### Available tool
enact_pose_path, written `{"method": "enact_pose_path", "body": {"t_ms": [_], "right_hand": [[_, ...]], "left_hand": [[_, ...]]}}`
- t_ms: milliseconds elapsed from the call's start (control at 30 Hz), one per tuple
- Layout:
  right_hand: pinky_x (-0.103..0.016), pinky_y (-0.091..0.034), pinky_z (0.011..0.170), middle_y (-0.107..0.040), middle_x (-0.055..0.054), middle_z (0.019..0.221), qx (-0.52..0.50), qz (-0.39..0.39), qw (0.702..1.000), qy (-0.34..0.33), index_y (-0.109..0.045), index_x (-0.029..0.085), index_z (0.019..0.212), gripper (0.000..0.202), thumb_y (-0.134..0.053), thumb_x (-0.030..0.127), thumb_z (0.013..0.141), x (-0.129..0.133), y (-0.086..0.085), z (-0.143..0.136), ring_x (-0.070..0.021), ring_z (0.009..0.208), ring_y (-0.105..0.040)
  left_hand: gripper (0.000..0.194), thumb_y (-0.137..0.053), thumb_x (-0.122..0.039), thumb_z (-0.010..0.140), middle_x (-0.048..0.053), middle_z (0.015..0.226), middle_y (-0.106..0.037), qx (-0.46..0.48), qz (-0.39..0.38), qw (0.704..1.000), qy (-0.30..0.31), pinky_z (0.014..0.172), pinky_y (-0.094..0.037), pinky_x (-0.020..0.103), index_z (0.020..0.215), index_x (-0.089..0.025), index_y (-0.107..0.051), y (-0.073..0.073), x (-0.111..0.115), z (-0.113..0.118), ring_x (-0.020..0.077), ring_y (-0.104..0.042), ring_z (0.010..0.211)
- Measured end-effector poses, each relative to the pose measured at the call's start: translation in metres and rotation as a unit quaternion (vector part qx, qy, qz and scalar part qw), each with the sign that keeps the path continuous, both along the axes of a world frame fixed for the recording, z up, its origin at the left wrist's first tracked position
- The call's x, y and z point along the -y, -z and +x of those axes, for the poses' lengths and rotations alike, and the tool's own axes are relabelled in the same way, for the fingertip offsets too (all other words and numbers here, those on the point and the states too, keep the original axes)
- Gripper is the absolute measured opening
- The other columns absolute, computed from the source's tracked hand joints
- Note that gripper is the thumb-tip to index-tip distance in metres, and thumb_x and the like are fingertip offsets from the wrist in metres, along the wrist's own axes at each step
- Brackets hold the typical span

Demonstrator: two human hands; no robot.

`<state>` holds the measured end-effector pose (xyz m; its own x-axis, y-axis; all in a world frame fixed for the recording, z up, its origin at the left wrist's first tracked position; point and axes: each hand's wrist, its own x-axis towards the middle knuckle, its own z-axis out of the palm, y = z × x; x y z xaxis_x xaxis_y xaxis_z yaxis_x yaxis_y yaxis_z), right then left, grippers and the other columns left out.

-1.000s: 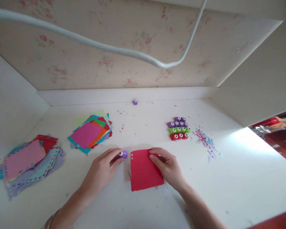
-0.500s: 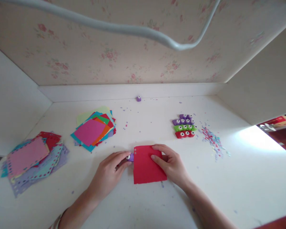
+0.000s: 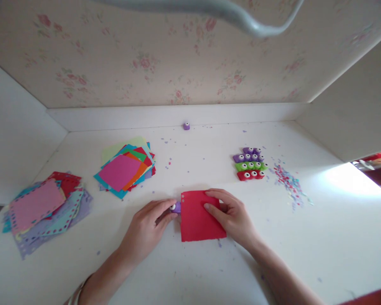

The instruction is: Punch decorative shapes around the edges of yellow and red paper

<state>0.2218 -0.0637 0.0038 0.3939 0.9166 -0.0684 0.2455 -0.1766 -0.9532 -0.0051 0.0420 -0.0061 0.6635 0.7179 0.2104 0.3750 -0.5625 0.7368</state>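
Floral wallpaper [image 3: 114, 63] backs the white surface [image 3: 158, 275]. The left hand [image 3: 146, 226] pinches a purple punch [image 3: 177, 207] at the left edge of a red sheet [image 3: 200, 222], just below two small holes [image 3: 183, 198]; the right hand [image 3: 233, 216] grips its right side. Paper piles [image 3: 120, 171] lie left, more punches [image 3: 250, 168] and confetti [image 3: 288, 182] right.

2 paper piles [image 3: 122, 171] L of sheet [image 3: 200, 222], punch rows [image 3: 250, 165] bk-R, confetti [image 3: 288, 182] farther R, 1 punch [image 3: 186, 126] behind.
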Motion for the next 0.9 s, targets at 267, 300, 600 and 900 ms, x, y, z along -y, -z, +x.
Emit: {"method": "enact_pose_path", "body": {"t_ms": [267,300,600,900], "right_hand": [[-0.032,-0.057,0.077,-0.064,-0.006,0.116,0.014,0.001,1.000,-0.013,-0.069,0.025,0.104,0.021,-0.064,0.034,0.087,-0.0001,0.0006,0.0006,-0.0206,0.093,-0.065],[-0.032,-0.057,0.078,-0.064,-0.006,0.115,0.016,0.003,1.000,-0.015,-0.069,0.025,0.104,0.020,-0.064,0.033,0.087,-0.0001,0.0000,0.0007,-0.0204,0.094,-0.065],[-0.031,-0.056,0.077,-0.065,-0.003,0.115,0.016,-0.003,1.000,-0.013,-0.068,0.028,0.104,0.018,-0.064,0.032,0.087,0.0015,-0.0023,0.0008,-0.0186,0.091,-0.066],[-0.029,-0.056,0.069,-0.066,-0.003,0.113,-0.008,-0.023,1.000,0.003,-0.068,0.028,0.103,0.018,-0.064,0.035,0.087,0.0032,-0.0039,0.0005,-0.0174,0.084,-0.067]], "left_hand": [[0.027,-0.062,-0.025,0.091,0.005,0.106,-0.069,0.012,0.047,0.999,0.024,0.085,-0.058,0.030,0.118,-0.024,-0.060,0.0038,-0.0012,-0.0036,0.0170,-0.067,0.094],[0.027,-0.062,-0.024,0.091,0.005,0.107,-0.069,0.015,0.058,0.998,0.027,0.087,-0.057,0.030,0.118,-0.024,-0.060,0.0037,-0.0015,-0.0033,0.0170,-0.067,0.095],[0.027,-0.064,-0.019,0.089,0.005,0.109,-0.068,0.018,0.099,0.994,0.037,0.090,-0.054,0.029,0.116,-0.022,-0.062,0.0005,-0.0015,0.0007,0.0167,-0.065,0.101],[0.030,-0.064,-0.018,0.089,0.004,0.110,-0.069,0.015,0.094,0.995,0.043,0.091,-0.054,0.027,0.119,-0.022,-0.060,0.0016,-0.0011,-0.0021,0.0155,-0.065,0.101]]}}
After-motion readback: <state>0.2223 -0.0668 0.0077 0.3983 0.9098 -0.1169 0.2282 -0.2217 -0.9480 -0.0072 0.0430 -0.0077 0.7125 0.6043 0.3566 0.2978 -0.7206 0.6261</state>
